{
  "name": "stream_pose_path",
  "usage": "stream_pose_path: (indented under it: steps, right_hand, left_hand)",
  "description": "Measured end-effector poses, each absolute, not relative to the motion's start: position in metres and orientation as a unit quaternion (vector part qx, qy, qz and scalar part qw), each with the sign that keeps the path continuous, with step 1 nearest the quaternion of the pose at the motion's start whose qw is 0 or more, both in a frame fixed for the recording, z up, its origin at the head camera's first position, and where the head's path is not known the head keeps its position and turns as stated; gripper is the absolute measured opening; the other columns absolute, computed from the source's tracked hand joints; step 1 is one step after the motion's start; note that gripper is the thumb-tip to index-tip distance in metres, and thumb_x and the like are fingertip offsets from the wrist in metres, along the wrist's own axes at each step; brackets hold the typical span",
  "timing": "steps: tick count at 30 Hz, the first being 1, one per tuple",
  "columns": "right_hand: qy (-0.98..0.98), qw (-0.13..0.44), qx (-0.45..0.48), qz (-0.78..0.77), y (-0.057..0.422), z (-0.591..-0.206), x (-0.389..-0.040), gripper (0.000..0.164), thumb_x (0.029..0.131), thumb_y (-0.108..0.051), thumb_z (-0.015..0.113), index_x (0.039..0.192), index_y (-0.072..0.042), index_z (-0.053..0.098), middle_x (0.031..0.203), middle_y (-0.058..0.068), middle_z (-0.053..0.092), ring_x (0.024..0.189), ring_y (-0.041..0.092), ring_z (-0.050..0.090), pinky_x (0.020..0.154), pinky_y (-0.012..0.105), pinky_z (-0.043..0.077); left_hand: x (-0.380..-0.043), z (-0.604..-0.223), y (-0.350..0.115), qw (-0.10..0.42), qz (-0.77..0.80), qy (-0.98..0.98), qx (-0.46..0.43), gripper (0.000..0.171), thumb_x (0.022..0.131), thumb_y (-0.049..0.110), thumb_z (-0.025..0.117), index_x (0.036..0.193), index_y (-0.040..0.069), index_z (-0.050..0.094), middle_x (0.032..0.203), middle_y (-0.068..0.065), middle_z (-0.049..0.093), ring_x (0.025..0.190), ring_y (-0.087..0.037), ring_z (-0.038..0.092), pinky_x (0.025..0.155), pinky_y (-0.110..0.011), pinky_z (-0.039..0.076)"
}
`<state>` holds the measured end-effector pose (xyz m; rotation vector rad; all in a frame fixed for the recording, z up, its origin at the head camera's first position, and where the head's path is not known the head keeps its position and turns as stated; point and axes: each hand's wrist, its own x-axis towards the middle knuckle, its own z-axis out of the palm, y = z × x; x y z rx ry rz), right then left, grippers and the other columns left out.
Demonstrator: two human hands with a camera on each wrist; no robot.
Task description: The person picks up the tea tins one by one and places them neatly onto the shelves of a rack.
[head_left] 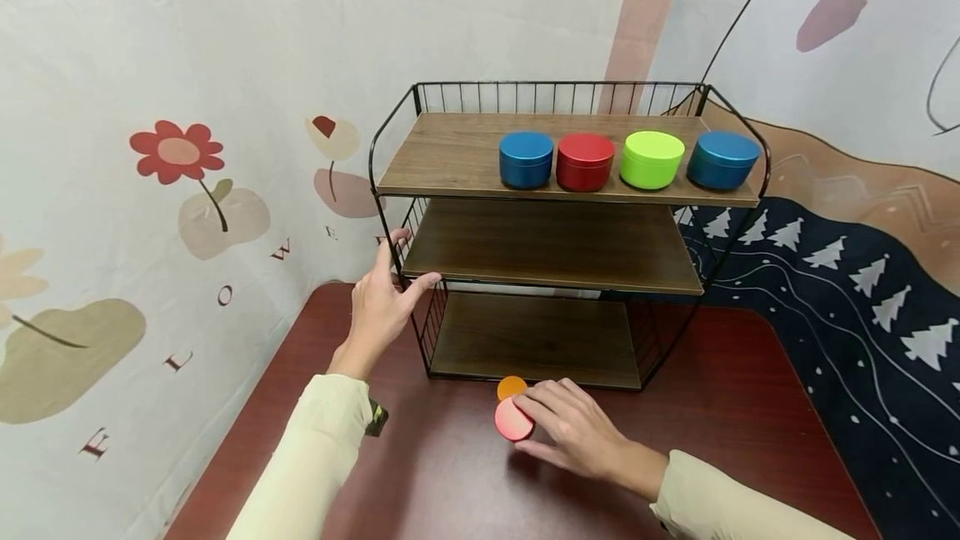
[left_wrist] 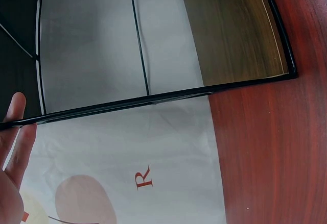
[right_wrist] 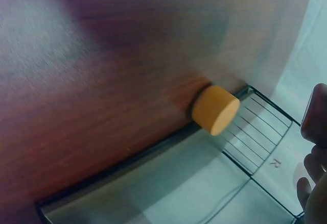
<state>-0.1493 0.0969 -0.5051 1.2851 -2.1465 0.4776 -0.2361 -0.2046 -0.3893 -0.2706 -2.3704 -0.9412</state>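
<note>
My right hand (head_left: 573,432) holds a small round red tin (head_left: 513,419) over the table, its lid pale with glare. In the right wrist view, part of the red tin (right_wrist: 315,117) shows dark beside the fingertips at the right edge. Just beyond it an orange tin (head_left: 512,387) stands on the table by the rack's bottom front edge, partly hidden in the head view. My left hand (head_left: 378,307) grips the left front post of the three-tier wire rack (head_left: 566,283), thumb at the middle shelf's edge. Its fingers (left_wrist: 20,155) cross the black wire.
On the top shelf stand a blue tin (head_left: 526,160), a red tin (head_left: 585,162), a lime green tin (head_left: 652,160) and another blue tin (head_left: 722,161), in a row toward the right. The rack stands on a dark red wooden table (head_left: 442,482), with printed cloth (head_left: 247,65) behind.
</note>
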Motion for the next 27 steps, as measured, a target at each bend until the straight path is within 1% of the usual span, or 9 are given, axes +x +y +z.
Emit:
stream_pose_path:
  steps: [4, 8, 12, 15, 16, 18, 22, 23, 27]
  right_hand:
    - [-0.797, 0.306, 0.49, 0.176, 0.094, -0.495, -0.152, 0.055, 0.076, -0.041, 0.084, 0.118, -0.009, 0.068, 0.109, 0.0, 0.066, 0.096, 0.017, 0.061, 0.078, 0.033, 0.048]
    - [-0.782, 0.32, 0.505, 0.177, 0.092, -0.484, -0.155, 0.055, 0.075, -0.04, 0.086, 0.117, -0.008, 0.068, 0.109, 0.001, 0.067, 0.095, 0.018, 0.062, 0.079, 0.033, 0.048]
    - [-0.764, 0.341, 0.52, 0.171, 0.089, -0.47, -0.158, 0.059, 0.071, -0.039, 0.088, 0.117, -0.007, 0.068, 0.108, 0.002, 0.067, 0.095, 0.019, 0.062, 0.08, 0.034, 0.049]
    - [-0.751, 0.358, 0.529, 0.166, 0.087, -0.457, -0.16, 0.06, 0.072, -0.038, 0.088, 0.119, -0.006, 0.068, 0.108, 0.004, 0.068, 0.095, 0.02, 0.063, 0.08, 0.036, 0.05]
    - [-0.749, 0.362, 0.53, 0.164, 0.087, -0.452, -0.161, 0.06, 0.073, -0.039, 0.087, 0.119, -0.005, 0.068, 0.109, 0.004, 0.068, 0.096, 0.02, 0.063, 0.08, 0.036, 0.05]
    - [-0.741, 0.37, 0.536, 0.163, 0.086, -0.441, -0.164, 0.059, 0.076, -0.039, 0.086, 0.12, -0.004, 0.068, 0.11, 0.005, 0.069, 0.096, 0.021, 0.063, 0.081, 0.037, 0.051]
    - [-0.733, 0.381, 0.542, 0.155, 0.084, -0.42, -0.169, 0.057, 0.078, -0.039, 0.084, 0.121, -0.004, 0.068, 0.112, 0.007, 0.069, 0.099, 0.023, 0.064, 0.082, 0.038, 0.05]
    - [-0.731, 0.384, 0.544, 0.153, 0.083, -0.415, -0.171, 0.058, 0.078, -0.039, 0.084, 0.12, -0.004, 0.068, 0.112, 0.008, 0.069, 0.099, 0.023, 0.064, 0.082, 0.038, 0.05]
    - [-0.725, 0.397, 0.546, 0.136, 0.082, -0.39, -0.177, 0.059, 0.078, -0.039, 0.084, 0.121, -0.003, 0.068, 0.113, 0.01, 0.07, 0.101, 0.025, 0.064, 0.084, 0.04, 0.05]
  left_hand:
    - [-0.236, -0.389, -0.205, 0.284, -0.349, -0.887, -0.103, 0.075, 0.084, 0.046, 0.078, 0.147, 0.024, 0.042, 0.071, -0.002, 0.058, 0.048, -0.016, 0.046, 0.056, -0.037, 0.037]
    - [-0.236, -0.389, -0.206, 0.284, -0.348, -0.887, -0.104, 0.075, 0.084, 0.046, 0.078, 0.147, 0.024, 0.042, 0.083, -0.004, 0.065, 0.049, -0.016, 0.046, 0.057, -0.037, 0.038]
    - [-0.236, -0.389, -0.206, 0.283, -0.35, -0.887, -0.103, 0.075, 0.084, 0.046, 0.078, 0.146, 0.024, 0.042, 0.106, -0.006, 0.069, 0.053, -0.016, 0.048, 0.059, -0.039, 0.038]
    - [-0.236, -0.389, -0.206, 0.284, -0.35, -0.886, -0.104, 0.075, 0.084, 0.045, 0.078, 0.146, 0.024, 0.042, 0.113, -0.007, 0.068, 0.055, -0.017, 0.049, 0.06, -0.039, 0.039]
    - [-0.236, -0.389, -0.206, 0.285, -0.35, -0.886, -0.104, 0.075, 0.084, 0.045, 0.078, 0.146, 0.024, 0.042, 0.112, -0.007, 0.069, 0.055, -0.017, 0.049, 0.061, -0.039, 0.039]
    - [-0.236, -0.389, -0.206, 0.286, -0.35, -0.886, -0.105, 0.075, 0.084, 0.045, 0.079, 0.146, 0.024, 0.042, 0.103, -0.008, 0.069, 0.055, -0.017, 0.049, 0.061, -0.04, 0.039]
    - [-0.236, -0.389, -0.206, 0.286, -0.35, -0.886, -0.104, 0.075, 0.084, 0.045, 0.079, 0.146, 0.024, 0.043, 0.099, -0.008, 0.069, 0.057, -0.018, 0.05, 0.061, -0.041, 0.04]
    - [-0.236, -0.389, -0.206, 0.286, -0.351, -0.886, -0.104, 0.075, 0.084, 0.045, 0.079, 0.146, 0.024, 0.043, 0.1, -0.008, 0.069, 0.057, -0.018, 0.051, 0.062, -0.041, 0.041]
    - [-0.236, -0.389, -0.206, 0.285, -0.352, -0.886, -0.103, 0.074, 0.083, 0.046, 0.079, 0.145, 0.024, 0.043, 0.117, -0.007, 0.068, 0.059, -0.019, 0.054, 0.064, -0.044, 0.043]
